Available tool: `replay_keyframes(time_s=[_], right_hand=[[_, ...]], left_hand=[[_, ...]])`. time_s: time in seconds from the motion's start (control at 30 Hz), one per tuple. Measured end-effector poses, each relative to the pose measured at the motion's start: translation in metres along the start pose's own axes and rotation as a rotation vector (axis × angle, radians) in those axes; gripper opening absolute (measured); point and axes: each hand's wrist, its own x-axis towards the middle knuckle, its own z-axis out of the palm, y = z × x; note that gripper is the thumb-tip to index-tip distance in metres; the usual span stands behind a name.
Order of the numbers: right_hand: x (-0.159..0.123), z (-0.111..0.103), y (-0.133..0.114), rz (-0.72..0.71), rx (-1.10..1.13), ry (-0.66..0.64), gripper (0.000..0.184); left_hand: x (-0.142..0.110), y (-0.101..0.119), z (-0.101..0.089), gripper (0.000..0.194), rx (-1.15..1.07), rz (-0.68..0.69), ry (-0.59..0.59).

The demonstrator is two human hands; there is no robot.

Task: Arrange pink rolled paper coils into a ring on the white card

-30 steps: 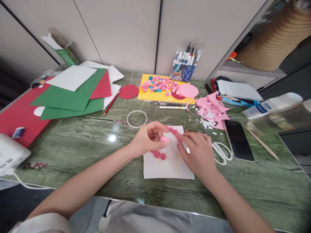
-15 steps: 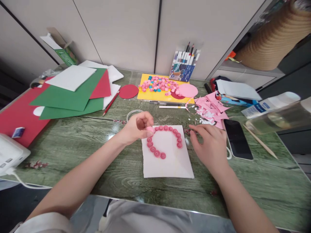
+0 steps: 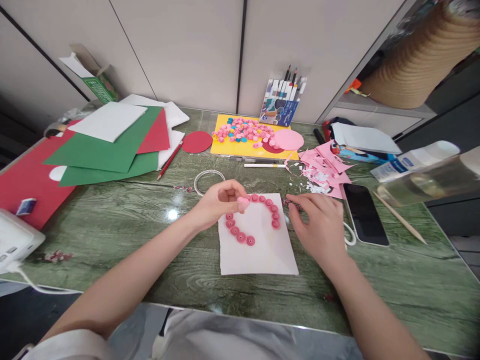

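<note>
My left hand (image 3: 216, 202) pinches a small light pink paper roll (image 3: 243, 202) just above the top left of a white sheet (image 3: 258, 250). An arc of darker pink paper rolls (image 3: 251, 218) lies on that sheet. My right hand (image 3: 318, 225) rests on the table at the sheet's right edge, fingers curled and pointing left toward a small dark scrap (image 3: 290, 202). White-handled scissors (image 3: 349, 234) lie partly under that hand.
A yellow board (image 3: 221, 146) bearing many pink and blue rolls sits at the back, with a marker pack (image 3: 279, 102) behind. Pink paper scraps (image 3: 324, 167), a phone (image 3: 365, 213), a wooden stick (image 3: 399, 217), a tape ring (image 3: 208, 181) and stacked green, red and white sheets (image 3: 105, 145) surround.
My right hand moved off the sheet to its right edge, uncovering the arc of rolls. My left hand carried the light pink roll up to the arc's top left.
</note>
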Motion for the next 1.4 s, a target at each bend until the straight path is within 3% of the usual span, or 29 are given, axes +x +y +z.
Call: replay_keyframes(time_s=[0.17, 0.4, 0.6, 1.1, 1.4], right_hand=[[-0.004, -0.001, -0.012, -0.092, 0.14, 0.05, 0.017], [-0.012, -0.006, -0.033, -0.204, 0.352, 0.099, 0.027], [-0.011, -0.002, -0.036, -0.212, 0.373, 0.098, 0.026], [-0.01, 0.001, -0.034, -0.207, 0.388, 0.063, 0.011], [-0.008, 0.001, -0.033, -0.213, 0.363, 0.012, 0.004]], left_hand=[[-0.003, -0.008, 0.016, 0.019, -0.047, -0.139, 0.042], [-0.009, -0.009, 0.03, 0.025, -0.011, -0.197, 0.076], [-0.016, -0.003, 0.037, 0.031, -0.063, -0.26, -0.032], [-0.016, -0.003, 0.039, 0.028, 0.111, -0.247, 0.035], [-0.019, -0.003, 0.048, 0.021, 0.243, -0.184, 0.134]])
